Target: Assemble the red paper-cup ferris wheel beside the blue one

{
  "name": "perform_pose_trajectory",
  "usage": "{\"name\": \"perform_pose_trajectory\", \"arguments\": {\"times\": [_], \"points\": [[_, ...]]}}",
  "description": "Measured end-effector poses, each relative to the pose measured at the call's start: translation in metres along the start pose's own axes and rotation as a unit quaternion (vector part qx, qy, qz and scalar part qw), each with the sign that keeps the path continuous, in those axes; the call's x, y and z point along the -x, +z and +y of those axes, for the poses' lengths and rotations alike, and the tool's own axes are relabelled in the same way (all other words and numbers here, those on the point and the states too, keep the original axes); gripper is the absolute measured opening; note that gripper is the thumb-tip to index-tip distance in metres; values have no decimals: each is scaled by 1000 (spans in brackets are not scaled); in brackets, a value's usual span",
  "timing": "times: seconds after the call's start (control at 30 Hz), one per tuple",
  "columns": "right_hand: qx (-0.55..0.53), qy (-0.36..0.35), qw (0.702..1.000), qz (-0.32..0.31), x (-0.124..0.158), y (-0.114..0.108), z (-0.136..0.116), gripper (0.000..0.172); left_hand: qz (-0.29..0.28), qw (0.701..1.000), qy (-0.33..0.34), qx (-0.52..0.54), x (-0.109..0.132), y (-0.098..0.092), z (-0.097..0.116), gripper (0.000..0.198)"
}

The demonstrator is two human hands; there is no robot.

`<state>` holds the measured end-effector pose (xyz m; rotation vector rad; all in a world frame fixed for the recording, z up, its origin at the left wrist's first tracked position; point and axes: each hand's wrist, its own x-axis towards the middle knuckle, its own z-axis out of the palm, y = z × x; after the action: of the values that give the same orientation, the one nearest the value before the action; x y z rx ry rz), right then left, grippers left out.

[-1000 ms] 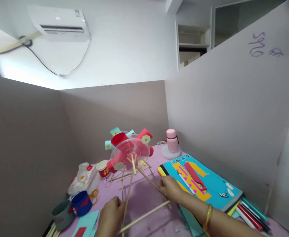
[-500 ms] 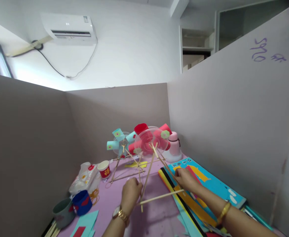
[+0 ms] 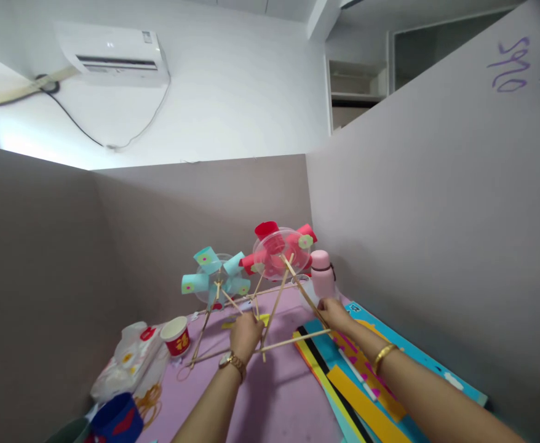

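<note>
A Ferris wheel model with red paper cups (image 3: 267,230) around a clear plastic disc stands on a frame of thin wooden sticks (image 3: 277,301). My left hand (image 3: 246,335), with a gold watch at the wrist, is closed on the left side of that stick frame. On the right, my right hand (image 3: 335,314) grips the slanting stick above the crossbar (image 3: 293,339). Just left of it stands a second model, a light-blue wheel (image 3: 219,277) on its own stick stand. My fingers partly hide the sticks they hold.
A pink bottle (image 3: 322,274) stands behind my right hand. Coloured paper strips (image 3: 366,403) and a blue sheet (image 3: 417,357) lie on the right. To the left are a red paper cup (image 3: 176,336), a plastic-wrapped pack (image 3: 129,360), rubber bands (image 3: 150,405) and a blue cup (image 3: 117,419). Grey partitions surround the table.
Both hands have carried the red wheel's frame farther from me, toward the back of the table. The camera view has shifted too. Both hands keep hold of the sticks.
</note>
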<state>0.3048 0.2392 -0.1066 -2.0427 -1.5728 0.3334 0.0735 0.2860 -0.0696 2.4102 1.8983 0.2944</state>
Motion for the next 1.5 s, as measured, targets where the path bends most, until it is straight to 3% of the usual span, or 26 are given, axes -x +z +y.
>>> {"name": "perform_pose_trajectory", "arguments": {"times": [0.33, 0.73, 1.13, 1.5], "points": [[-46, 9, 999, 5, -45, 27, 12, 24, -14, 1000, -15, -19, -38, 18, -1, 25], [-32, 17, 999, 4, -59, 53, 20, 23, -23, 999, -46, -13, -53, 34, -4, 26], [-1, 36, 999, -12, -63, 66, 22, 24, -35, 998, -58, 6, -59, 46, -6, 26], [9, 52, 998, 17, -58, 70, 22, 22, -23, 996, -29, 76, -45, 49, -12, 24]]}}
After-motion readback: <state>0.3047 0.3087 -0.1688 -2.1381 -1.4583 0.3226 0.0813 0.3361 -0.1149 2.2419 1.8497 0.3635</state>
